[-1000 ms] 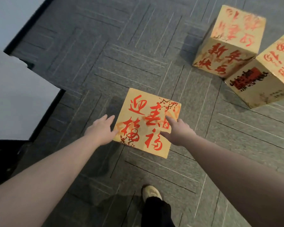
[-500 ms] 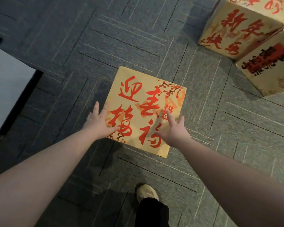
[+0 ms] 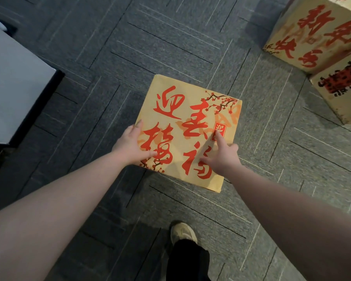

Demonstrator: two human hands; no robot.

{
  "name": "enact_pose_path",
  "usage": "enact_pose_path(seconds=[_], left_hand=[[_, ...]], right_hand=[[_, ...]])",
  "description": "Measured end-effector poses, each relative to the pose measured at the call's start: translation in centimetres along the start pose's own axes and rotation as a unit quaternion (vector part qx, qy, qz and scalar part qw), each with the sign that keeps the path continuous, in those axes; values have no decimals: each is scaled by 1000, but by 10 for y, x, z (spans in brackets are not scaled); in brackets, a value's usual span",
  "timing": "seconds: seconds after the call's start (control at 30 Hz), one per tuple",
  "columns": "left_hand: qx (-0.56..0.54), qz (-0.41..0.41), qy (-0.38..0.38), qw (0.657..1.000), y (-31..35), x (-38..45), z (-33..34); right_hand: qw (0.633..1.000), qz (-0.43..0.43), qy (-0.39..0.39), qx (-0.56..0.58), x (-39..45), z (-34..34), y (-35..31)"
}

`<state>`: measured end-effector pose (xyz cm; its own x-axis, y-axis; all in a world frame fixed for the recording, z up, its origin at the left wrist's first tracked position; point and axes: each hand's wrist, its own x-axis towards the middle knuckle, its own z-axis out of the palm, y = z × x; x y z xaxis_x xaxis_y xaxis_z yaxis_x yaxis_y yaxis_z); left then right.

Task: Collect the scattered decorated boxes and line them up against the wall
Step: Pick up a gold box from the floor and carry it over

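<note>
A tan decorated box with red calligraphy and plum blossoms stands on the grey carpet right below me. My left hand lies on its near left corner, thumb on the top face and fingers down the left side. My right hand rests on the top near the right edge, fingers spread and index finger pointing onto a small red stamp. Neither hand has closed around the box. Two more decorated boxes stand together at the upper right, one with large red characters and one with a dark red panel.
A grey tabletop with a dark edge juts in from the left. My foot in a pale shoe and a black trouser leg stand just behind the box. Patterned grey carpet spreads around the boxes.
The view has closed in on the box. Both hands have slid further onto its top, the left one from beside the corner onto it, the right one further in from the edge.
</note>
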<state>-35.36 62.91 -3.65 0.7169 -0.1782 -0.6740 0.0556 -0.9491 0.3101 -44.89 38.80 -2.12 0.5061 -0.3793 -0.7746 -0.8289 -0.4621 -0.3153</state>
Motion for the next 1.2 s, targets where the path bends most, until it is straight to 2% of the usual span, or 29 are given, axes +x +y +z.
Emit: enact_pose_path(seconds=[0.3,0.5,0.57,0.7,0.83,0.97,1.07,1.2], left_hand=[[-27,-56,49,997,-17,-122,-96],[-97,-85,154,980,-53,-266,-176],[-124,-106,201,966,-75,-332,-193],[-178,-154,294,926,-124,-493,-204],[-236,-210,365,876,-169,-677,-177],[-283,-267,426,817,-197,-866,-112],[-287,-319,455,780,-216,-1000,-51],[-301,-381,492,723,-209,-1150,27]], right_hand=[[993,-78,-27,-89,-100,-40,-89],[970,-195,-30,-140,-221,-55,-168],[952,-248,-32,-175,-276,-46,-193],[895,-369,-51,-244,-411,-13,-227],[807,-492,-73,-317,-569,30,-228],[734,-573,-113,-347,-740,78,-183],[643,-638,-128,-404,-853,127,-138],[612,-652,-205,-399,-978,176,-65]])
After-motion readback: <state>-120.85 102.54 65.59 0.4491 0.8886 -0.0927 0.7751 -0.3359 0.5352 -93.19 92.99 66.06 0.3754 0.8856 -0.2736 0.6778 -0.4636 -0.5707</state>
